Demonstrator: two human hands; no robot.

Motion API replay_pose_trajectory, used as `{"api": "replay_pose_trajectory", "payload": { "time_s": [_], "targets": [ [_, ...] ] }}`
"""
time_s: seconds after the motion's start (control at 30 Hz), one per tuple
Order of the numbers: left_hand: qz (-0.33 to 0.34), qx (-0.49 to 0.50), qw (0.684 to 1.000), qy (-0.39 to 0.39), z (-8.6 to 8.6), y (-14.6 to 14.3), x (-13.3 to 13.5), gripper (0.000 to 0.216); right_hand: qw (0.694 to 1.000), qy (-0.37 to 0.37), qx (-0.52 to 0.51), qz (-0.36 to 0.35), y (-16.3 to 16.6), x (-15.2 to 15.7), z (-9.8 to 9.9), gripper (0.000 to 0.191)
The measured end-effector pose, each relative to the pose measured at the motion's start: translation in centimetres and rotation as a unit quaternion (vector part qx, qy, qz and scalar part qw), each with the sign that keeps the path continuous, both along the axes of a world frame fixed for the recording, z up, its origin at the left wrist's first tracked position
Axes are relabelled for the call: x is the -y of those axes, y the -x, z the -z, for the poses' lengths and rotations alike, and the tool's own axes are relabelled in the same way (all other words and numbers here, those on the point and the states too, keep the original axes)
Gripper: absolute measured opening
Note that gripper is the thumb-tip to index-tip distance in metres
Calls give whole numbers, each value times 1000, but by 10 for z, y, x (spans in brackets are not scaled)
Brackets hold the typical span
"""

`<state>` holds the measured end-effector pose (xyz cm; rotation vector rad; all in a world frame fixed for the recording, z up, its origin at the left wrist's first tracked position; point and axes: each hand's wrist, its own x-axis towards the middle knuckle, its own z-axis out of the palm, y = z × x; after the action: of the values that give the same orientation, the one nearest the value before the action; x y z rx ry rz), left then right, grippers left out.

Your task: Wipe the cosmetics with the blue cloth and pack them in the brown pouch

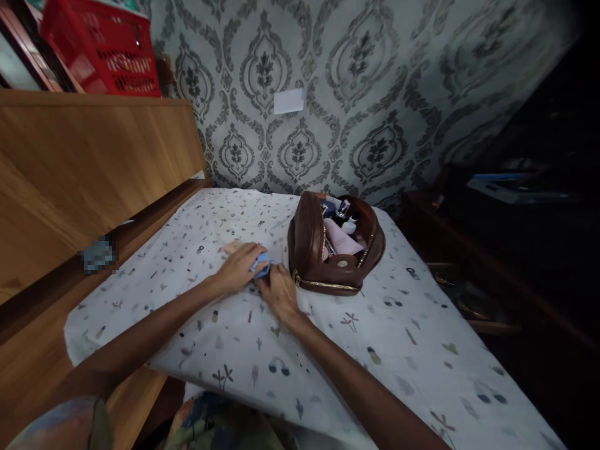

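My left hand (240, 267) is closed around a small light-blue item (262, 267), soft-looking and crumpled, whose kind I cannot make out. Close against its right side, my right hand (280, 291) has its fingers bent and pinching at the edge of the blue item. Just beyond my left knuckles lies a peach-coloured flat piece (230, 247), partly hidden by the hand. To the right of both hands stands a brown leather bag (327, 281), unzipped. Inside it show a pale pink pouch or tube (342, 237), a bottle with a silver cap (344, 208) and a small white item (349, 225).
Under everything is a white printed cloth (276, 369) on a bed-like surface. A wooden cabinet (103, 162) borders the left side, with a red basket (117, 53) on top. Patterned wallpaper (365, 81) closes off the back. Dark furniture (492, 275) stands at the right.
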<state>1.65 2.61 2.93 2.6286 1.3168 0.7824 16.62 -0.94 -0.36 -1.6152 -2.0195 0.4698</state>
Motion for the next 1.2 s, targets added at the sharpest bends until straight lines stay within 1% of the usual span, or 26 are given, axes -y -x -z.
{"api": "replay_pose_trajectory", "payload": {
  "time_s": [0.07, 0.17, 0.27, 0.4, 0.47, 0.53, 0.63, 0.73, 0.8, 0.87, 0.93, 1.0, 1.07, 1.1, 1.13, 1.2],
  "targets": [
    [25, -21, 999, -6, 15, -9, -7, 34, 1000, 0, 7, 17, 3, -5, 2, 22],
    [25, -33, 999, -3, 29, -8, -20, 36, 1000, -7, 12, 28, 3, -10, 6, 20],
    [4, -32, 999, -1, 35, 16, -36, 35, 1000, -23, 9, 17, 2, -11, 9, 21],
    [-60, -12, 998, 8, 40, 65, -60, 36, 999, -36, 0, 9, 0, -13, 13, 26],
    [-88, 2, 996, 18, 45, 84, -71, 34, 999, -43, -14, 1, -1, -15, 15, 26],
    [-103, 18, 994, 31, 51, 96, -79, 30, 998, -49, -37, -10, -2, -16, 18, 26],
    [-113, 47, 992, 38, 57, 102, -85, 23, 995, -56, -78, -21, -5, -17, 22, 27],
    [-125, 83, 988, 25, 54, 102, -82, 22, 990, -76, -120, -19, -8, -17, 28, 30],
    [-132, 106, 985, 9, 46, 99, -73, 26, 986, -92, -137, -20, -10, -17, 31, 31],
    [-127, 123, 984, -10, 36, 90, -59, 30, 983, -110, -142, -33, -10, -17, 31, 29],
    [-88, 126, 987, -36, 27, 73, -40, 30, 980, -132, -137, -62, -9, -13, 29, 27],
    [15, 99, 991, -92, 23, 53, -21, 30, 973, -165, -127, -97, -7, -9, 26, 22],
    [90, 38, 988, -120, 22, 37, -7, 32, 964, -203, -115, -126, -4, -5, 24, 16],
    [107, 7, 986, -126, 22, 32, -4, 33, 960, -219, -110, -134, -4, -4, 23, 15],
    [110, -18, 985, -128, 23, 30, -3, 35, 958, -229, -107, -138, -3, -3, 23, 14],
    [92, -52, 986, -127, 25, 33, -9, 38, 957, -232, -109, -138, -3, -2, 23, 16]
  ]
}}
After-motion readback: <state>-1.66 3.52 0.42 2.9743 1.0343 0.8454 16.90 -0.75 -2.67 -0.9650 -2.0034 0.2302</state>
